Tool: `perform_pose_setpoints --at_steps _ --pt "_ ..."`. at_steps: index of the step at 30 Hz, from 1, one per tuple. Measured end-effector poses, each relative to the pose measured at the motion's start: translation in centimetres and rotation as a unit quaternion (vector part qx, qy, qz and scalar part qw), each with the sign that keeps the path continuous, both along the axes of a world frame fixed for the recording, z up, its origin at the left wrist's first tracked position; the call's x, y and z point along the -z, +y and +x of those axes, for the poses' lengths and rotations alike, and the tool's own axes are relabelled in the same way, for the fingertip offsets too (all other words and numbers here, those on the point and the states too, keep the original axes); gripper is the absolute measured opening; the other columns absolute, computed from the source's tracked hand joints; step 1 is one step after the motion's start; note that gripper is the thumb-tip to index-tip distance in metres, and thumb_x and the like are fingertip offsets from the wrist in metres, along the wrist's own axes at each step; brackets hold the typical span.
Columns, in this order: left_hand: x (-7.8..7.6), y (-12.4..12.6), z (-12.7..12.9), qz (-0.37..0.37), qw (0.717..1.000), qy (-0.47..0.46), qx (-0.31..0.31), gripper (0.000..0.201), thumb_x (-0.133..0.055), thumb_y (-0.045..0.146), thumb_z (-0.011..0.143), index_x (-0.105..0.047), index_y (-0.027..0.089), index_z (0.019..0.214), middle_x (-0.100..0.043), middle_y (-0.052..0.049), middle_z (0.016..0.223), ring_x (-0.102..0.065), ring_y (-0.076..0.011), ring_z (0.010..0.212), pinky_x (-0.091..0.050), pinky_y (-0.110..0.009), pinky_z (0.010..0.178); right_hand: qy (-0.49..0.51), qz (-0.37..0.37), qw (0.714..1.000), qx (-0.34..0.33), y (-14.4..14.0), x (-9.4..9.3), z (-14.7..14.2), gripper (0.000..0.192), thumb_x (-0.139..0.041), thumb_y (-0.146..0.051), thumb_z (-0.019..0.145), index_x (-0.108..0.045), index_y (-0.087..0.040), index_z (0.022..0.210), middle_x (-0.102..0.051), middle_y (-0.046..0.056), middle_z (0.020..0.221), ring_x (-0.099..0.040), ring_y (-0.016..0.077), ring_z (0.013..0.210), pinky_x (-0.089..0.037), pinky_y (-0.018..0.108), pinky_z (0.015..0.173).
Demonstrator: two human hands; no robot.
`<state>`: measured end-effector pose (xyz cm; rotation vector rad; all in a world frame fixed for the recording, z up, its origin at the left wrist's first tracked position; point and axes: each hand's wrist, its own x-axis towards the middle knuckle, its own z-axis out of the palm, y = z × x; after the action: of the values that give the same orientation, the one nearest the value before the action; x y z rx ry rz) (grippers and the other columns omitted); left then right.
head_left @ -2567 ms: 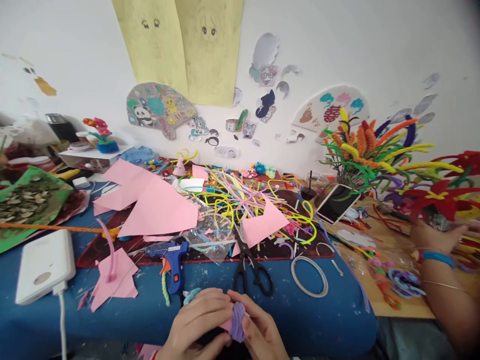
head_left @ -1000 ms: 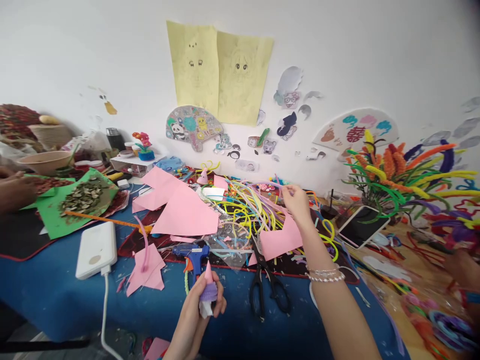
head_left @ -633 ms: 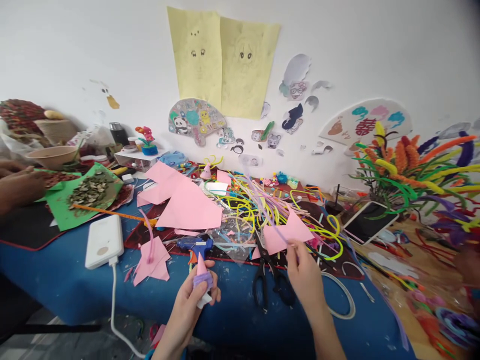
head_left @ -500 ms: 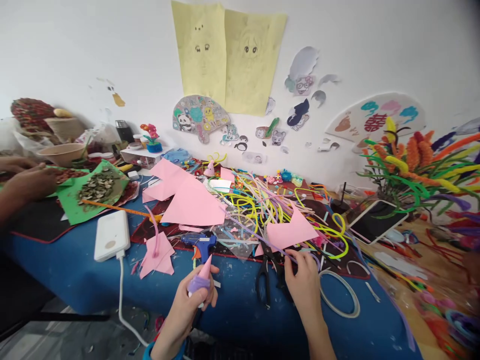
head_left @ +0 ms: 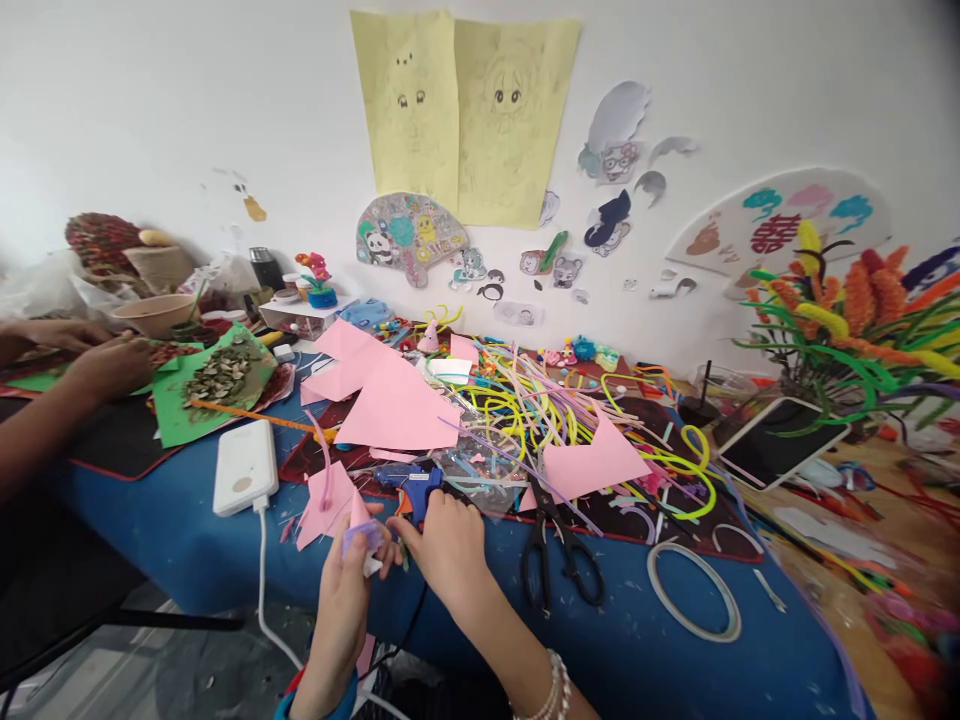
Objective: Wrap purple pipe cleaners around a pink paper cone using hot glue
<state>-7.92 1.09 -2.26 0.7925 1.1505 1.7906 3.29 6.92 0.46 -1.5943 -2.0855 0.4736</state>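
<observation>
My left hand point(head_left: 343, 585) is closed around a small pink paper cone wrapped with a purple pipe cleaner point(head_left: 360, 528), held just above the blue table's front edge point(head_left: 465, 640). My right hand point(head_left: 444, 540) is right beside it. It lies over the handle of the blue glue gun point(head_left: 411, 480), fingers curled around it. The gun's barrel sticks out to the left of my fingers. A long purple pipe cleaner point(head_left: 517, 465) lies loose on the mat to the right.
Black scissors point(head_left: 562, 565) and a white tape ring point(head_left: 694, 592) lie to the right. A white power bank point(head_left: 244, 467) is at left, with pink paper sheets point(head_left: 397, 405) and a pipe cleaner pile point(head_left: 525, 395) behind. A phone point(head_left: 784, 440) leans at right. Another person's hand point(head_left: 105, 365) works far left.
My right hand reached into the pipe cleaner pile, pulled a purple one toward me, let it go, then moved left onto the glue gun. My left hand kept the cone.
</observation>
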Motion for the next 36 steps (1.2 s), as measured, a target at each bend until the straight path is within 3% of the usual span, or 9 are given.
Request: perform_pose_setpoints --at_steps 4,9,15,19,22,26,29,32,36 --pt "0.1 0.2 -0.7 -0.028 0.999 0.007 -0.02 0.048 -0.073 0.058 0.082 -0.065 0.018 0.106 -0.055 0.005 0.066 -0.05 -0.0134 0.057 -0.052 -0.029 0.063 0.041 -0.063 0.997 -0.002 1.2 0.2 0.3 0.023 -0.074 -0.034 0.083 -0.068 -0.012 0.089 -0.079 0.021 0.086 -0.076 0.0389 0.082 -0.051 0.04 0.068" --pt "-0.2 0.7 -1.0 -0.04 0.998 -0.035 -0.036 0.045 -0.077 0.057 0.078 -0.065 0.017 0.097 -0.055 0.005 0.063 -0.049 -0.0127 0.057 -0.053 -0.029 0.064 0.179 -0.099 0.979 -0.007 1.3 0.8 1.7 0.012 -0.067 -0.027 0.082 -0.057 -0.021 0.081 -0.077 0.013 0.08 -0.076 0.0352 0.083 -0.052 0.039 0.072" --pt "-0.6 0.9 -0.3 -0.033 0.998 -0.044 -0.036 0.046 -0.08 0.054 0.074 -0.067 0.016 0.096 -0.054 0.005 0.063 -0.048 -0.0126 0.058 -0.048 -0.026 0.06 0.403 -0.148 0.899 -0.083 1.3 1.3 -0.3 0.012 -0.05 -0.028 0.086 -0.047 -0.024 0.097 -0.071 -0.002 0.065 -0.076 0.0217 0.064 -0.059 0.031 0.064" --pt "-0.5 0.9 -0.2 -0.036 0.998 -0.044 -0.041 0.046 -0.08 0.055 0.072 -0.068 0.016 0.093 -0.055 0.004 0.062 -0.05 -0.0134 0.059 -0.045 -0.025 0.055 0.486 -0.132 0.859 -0.086 0.8 0.8 -1.3 0.013 -0.048 -0.03 0.084 -0.048 -0.024 0.096 -0.067 -0.004 0.058 -0.071 0.0204 0.056 -0.06 0.032 0.061" --pt "-0.1 0.9 -0.5 -0.046 0.997 -0.04 -0.047 0.044 -0.08 0.055 0.07 -0.069 0.016 0.09 -0.059 0.003 0.064 -0.052 -0.0139 0.059 -0.046 -0.025 0.056 0.508 -0.095 0.853 -0.074 0.0 0.0 -1.5 0.008 -0.059 -0.031 0.08 -0.056 -0.025 0.083 -0.071 0.0 0.064 -0.072 0.022 0.065 -0.06 0.033 0.069" --pt "0.3 0.8 -0.8 -0.064 0.996 -0.033 -0.059 0.045 -0.082 0.052 0.071 -0.07 0.017 0.097 -0.071 -0.001 0.081 -0.063 -0.0172 0.071 -0.051 -0.027 0.067 0.521 -0.064 0.847 -0.083 -1.0 -0.8 -1.3 0.012 -0.069 -0.029 0.075 -0.063 -0.025 0.066 -0.072 0.001 0.067 -0.071 0.0233 0.072 -0.058 0.034 0.078" --pt "0.3 0.4 -0.5 -0.056 0.998 0.009 -0.003 0.052 -0.078 0.052 0.079 -0.065 0.018 0.116 -0.07 0.0 0.079 -0.064 -0.0169 0.069 -0.051 -0.03 0.072 0.547 -0.061 0.831 -0.082 -1.4 -0.8 -0.4 0.017 -0.063 -0.033 0.085 -0.068 -0.023 0.072 -0.072 0.002 0.07 -0.068 0.0206 0.067 -0.057 0.032 0.071" --pt "0.3 -0.5 0.1 -0.05 0.994 0.056 0.084 0.062 -0.07 0.051 0.088 -0.047 0.021 0.138 -0.067 0.002 0.08 -0.061 -0.0155 0.061 -0.048 -0.03 0.067 0.574 -0.054 0.814 -0.068 -1.9 -0.1 1.5 0.029 -0.058 -0.043 0.094 -0.071 -0.022 0.079 -0.074 0.005 0.084 -0.069 0.0208 0.08 -0.056 0.033 0.082" --pt "0.2 -1.7 1.2 -0.066 0.985 0.129 0.092 0.044 -0.068 0.045 0.091 -0.046 0.025 0.124 -0.064 -0.001 0.093 -0.06 -0.0162 0.07 -0.046 -0.029 0.069 0.596 -0.063 0.8 -0.035 -3.2 1.2 4.2 0.036 -0.054 -0.052 0.1 -0.071 -0.021 0.1 -0.071 0.003 0.079 -0.065 0.0176 0.072 -0.054 0.032 0.076"
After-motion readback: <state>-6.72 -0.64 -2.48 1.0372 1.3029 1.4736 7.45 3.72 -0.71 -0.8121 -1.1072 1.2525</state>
